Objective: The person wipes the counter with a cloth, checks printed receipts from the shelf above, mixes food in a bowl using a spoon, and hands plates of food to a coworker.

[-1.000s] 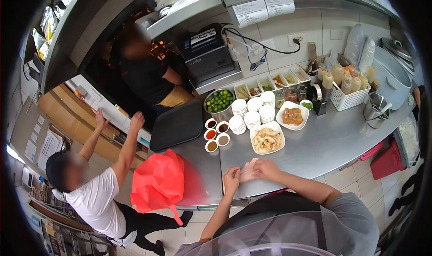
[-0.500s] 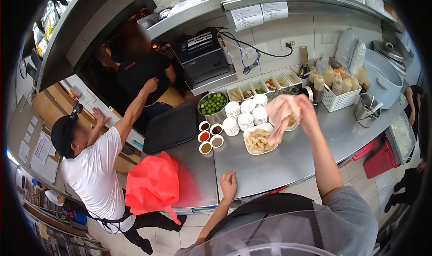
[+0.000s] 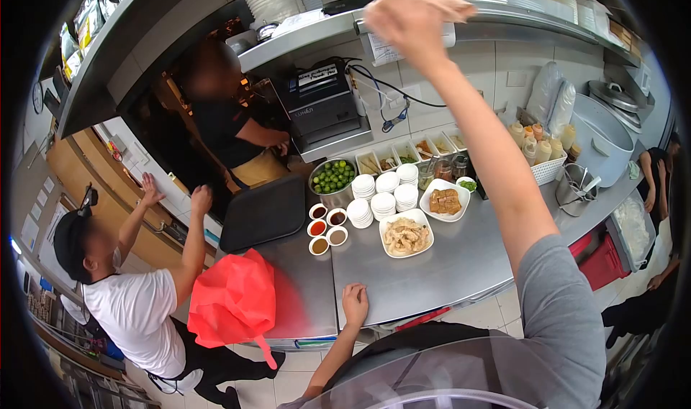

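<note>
My right hand (image 3: 417, 38) is raised to the overhead shelf, closed on a pinkish cloth (image 3: 452, 8) whose ends stick out on both sides. My left hand (image 3: 355, 305) rests at the counter's front edge, fingers curled in, with nothing visible in them. Beyond it on the steel counter stands a white bowl of pale cooked pieces (image 3: 407, 235). Behind that bowl, to the right, is another white bowl with browned pieces (image 3: 445, 202). Stacks of small white cups (image 3: 384, 205) and several sauce cups (image 3: 317, 227) stand to the left.
A black tray (image 3: 263, 213), a pot of green limes (image 3: 333, 176) and a red bag (image 3: 234, 299) lie leftward. A printer (image 3: 317, 100) sits behind. Sauce bottles (image 3: 543, 150) fill a white basket at right. A person in a white shirt (image 3: 133, 308) stands left; another in black is behind.
My right hand has lifted the cloth from over the bowls up to the shelf, uncovering the browned pieces. My left hand stays at the counter edge. The white-shirted person's arm has drawn back.
</note>
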A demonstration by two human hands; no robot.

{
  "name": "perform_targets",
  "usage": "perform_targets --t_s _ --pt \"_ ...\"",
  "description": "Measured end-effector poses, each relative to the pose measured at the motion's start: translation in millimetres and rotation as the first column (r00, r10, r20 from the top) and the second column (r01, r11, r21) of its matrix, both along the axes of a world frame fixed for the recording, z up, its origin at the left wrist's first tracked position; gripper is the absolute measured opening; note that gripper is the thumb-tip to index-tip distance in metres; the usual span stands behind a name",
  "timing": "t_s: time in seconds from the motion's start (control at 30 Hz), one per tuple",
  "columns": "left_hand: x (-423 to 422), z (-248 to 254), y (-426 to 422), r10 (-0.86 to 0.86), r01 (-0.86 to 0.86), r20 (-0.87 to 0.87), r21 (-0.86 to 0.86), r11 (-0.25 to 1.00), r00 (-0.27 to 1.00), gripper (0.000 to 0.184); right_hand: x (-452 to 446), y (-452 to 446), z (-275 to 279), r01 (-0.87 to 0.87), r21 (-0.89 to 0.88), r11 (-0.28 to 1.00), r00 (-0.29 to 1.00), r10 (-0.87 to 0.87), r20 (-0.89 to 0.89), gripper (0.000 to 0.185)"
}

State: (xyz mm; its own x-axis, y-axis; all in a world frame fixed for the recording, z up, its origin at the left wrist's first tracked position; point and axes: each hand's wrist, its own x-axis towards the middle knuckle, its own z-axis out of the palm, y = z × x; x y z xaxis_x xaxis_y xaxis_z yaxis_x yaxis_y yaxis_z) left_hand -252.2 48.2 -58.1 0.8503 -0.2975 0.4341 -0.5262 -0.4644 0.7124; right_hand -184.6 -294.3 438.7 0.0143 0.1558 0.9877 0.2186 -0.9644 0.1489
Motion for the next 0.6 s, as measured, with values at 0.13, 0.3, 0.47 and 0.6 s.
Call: perform_targets --t_s 0.13,0.3,0.47,0.6 --pt "1 -5 0 0.01 -0.01 0.0 -0.017 1.0 1.0 0.01 7 15 8 0.233 0.015 0.972 0.972 -0.234 0.024 0.02" --pt "0 -3 -1 0.01 -0.01 0.009 0.02 1.0 1.0 0.009 4 -30 8 0.162 -0.072 0.984 0.987 -0.16 0.032 0.02" --pt "-3 -2 -1 0.022 -0.022 0.004 0.033 0.999 1.0 0.008 -39 -85 9 0.136 -0.019 0.991 0.991 -0.136 -0.012 0.018" --pt "-2 -3 -2 0.026 -0.027 0.028 0.022 0.999 0.999 0.008 -67 -143 3 0.218 0.078 0.973 0.976 -0.216 -0.033 0.019"
